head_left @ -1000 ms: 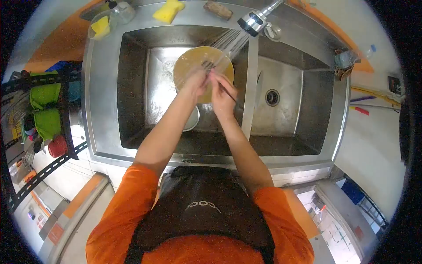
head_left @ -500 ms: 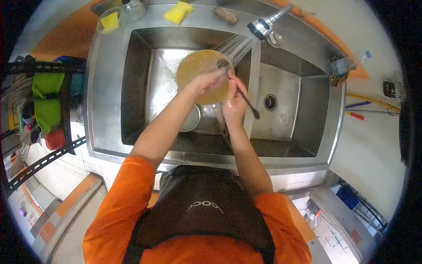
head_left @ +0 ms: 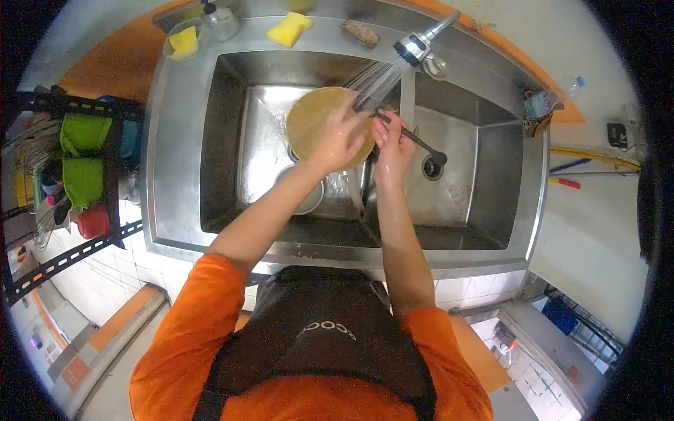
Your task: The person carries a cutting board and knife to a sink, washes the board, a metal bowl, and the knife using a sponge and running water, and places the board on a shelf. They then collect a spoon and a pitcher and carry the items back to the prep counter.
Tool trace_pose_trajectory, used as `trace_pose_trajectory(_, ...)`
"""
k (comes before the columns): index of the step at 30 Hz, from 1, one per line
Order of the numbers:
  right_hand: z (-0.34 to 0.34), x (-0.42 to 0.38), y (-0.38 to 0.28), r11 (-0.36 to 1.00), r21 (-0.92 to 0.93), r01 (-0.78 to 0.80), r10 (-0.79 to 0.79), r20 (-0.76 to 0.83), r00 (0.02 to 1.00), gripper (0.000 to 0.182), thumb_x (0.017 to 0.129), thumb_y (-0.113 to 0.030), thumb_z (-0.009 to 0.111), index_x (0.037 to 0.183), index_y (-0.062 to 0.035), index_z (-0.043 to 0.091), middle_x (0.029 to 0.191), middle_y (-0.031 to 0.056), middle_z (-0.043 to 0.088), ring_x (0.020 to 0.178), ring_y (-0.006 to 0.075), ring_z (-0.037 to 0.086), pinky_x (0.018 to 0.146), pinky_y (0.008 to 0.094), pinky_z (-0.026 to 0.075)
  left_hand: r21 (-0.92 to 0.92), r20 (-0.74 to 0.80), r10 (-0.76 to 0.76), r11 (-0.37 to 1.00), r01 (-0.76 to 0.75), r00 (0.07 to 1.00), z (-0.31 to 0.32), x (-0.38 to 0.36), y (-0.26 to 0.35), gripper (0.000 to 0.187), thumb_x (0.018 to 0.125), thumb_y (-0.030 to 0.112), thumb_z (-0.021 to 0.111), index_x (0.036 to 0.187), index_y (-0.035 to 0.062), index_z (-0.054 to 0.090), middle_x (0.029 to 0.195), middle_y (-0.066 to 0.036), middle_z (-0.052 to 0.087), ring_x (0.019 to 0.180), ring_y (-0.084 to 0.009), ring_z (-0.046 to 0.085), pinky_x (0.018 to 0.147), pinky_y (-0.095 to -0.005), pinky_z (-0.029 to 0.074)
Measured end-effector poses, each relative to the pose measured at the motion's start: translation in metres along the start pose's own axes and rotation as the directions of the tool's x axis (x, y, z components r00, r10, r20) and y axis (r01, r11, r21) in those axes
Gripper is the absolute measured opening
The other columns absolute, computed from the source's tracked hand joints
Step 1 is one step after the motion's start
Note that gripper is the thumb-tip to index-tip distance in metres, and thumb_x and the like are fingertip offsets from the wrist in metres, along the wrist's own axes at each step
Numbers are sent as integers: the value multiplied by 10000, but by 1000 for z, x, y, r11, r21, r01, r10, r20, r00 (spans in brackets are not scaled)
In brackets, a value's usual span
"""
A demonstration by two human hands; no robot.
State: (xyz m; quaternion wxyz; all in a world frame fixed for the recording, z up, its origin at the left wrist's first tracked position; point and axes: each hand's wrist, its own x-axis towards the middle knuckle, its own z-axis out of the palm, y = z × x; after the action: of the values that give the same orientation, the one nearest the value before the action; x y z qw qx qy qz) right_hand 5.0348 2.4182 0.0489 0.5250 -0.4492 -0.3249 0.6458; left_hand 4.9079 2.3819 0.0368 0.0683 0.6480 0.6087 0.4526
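Observation:
My right hand (head_left: 393,147) grips a dark, long-handled spoon-like utensil (head_left: 419,142) by its shaft. One small rounded end points right, over the divider side of the right basin. Water from the spray tap (head_left: 413,50) falls on the other end, which spray and fingers partly hide. My left hand (head_left: 339,140) is beside that wet end, fingers apart and stretched up into the spray. Beneath both hands, a yellowish round bowl (head_left: 305,119) stands in the left basin (head_left: 263,105). A paler round vessel (head_left: 309,200) shows partly below it, overlapped by my left forearm.
On the back ledge are a yellow sponge (head_left: 289,29), a brown scrubber-like block (head_left: 360,34), a pump bottle (head_left: 222,22) and a tub with a yellow sponge (head_left: 184,42). The right basin (head_left: 449,189) has a drain. A black rack (head_left: 112,175) stands left.
The utensil has turned, so its free end swings up and right. My right hand has shifted slightly right, and my left fingers have spread from around the wet end.

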Motion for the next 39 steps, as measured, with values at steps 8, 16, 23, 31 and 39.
trace_pose_trajectory(8, 6, 15, 49, 756, 319, -572, 462, 358, 811, 414, 1046, -352, 430, 1263, -9, 509, 1197, 107, 615, 1095, 203, 604, 970, 389, 481, -352, -14, -261, 905, 240, 965, -35, 3, -13, 579, 773, 168, 796, 1263, 51, 511, 1263, -177, 562, 1168, -335, 554, 989, -409, 451)
trace_pose_trajectory(16, -10, 19, 157, 592, -784, -186, 641, 318, 699, 224, 984, -249, 513, 987, -61, 634, 828, 71, 667, 739, 183, 650, 654, 394, 533, -118, 56, -549, 826, 551, 834, -146, -12, -14, 651, 796, 221, 799, 1328, 49, 463, 1177, -148, 631, 1117, -271, 609, 940, -377, 472)
trace_pose_trajectory(23, -97, -89, 264, -44, -437, 898, 624, 690, 367, 354, 823, -190, 635, 1162, -89, 660, 1176, 137, 657, 1187, 298, 564, 1111, 462, 324, -9, -159, -593, 800, 600, 789, -248, -80, -19, 506, 806, 179, 796, 1219, 66, 526, 1160, -97, 635, 1106, -218, 605, 964, -363, 469)
trace_pose_trajectory(31, -91, -75, 273, 26, -212, 977, 723, 679, 128, 201, 858, -199, 591, 1005, -100, 685, 971, 160, 700, 922, 329, 674, 850, 497, 502, 95, -346, -608, 735, 671, 715, -328, -124, 22, 581, 779, 137, 816, 1285, 69, 537, 1212, -72, 618, 1070, -170, 606, 929, -315, 474)
trace_pose_trajectory(39, -36, -81, 236, 509, -726, 463, 478, 685, 549, 220, 925, -35, 533, 1125, -27, 624, 1073, 169, 681, 992, 301, 660, 867, 383, 505, 473, -718, 58, 772, 425, 693, -485, -110, 40, 613, 873, 84, 725, 1393, 7, 409, 1127, -118, 624, 994, -162, 624, 831, -268, 518)
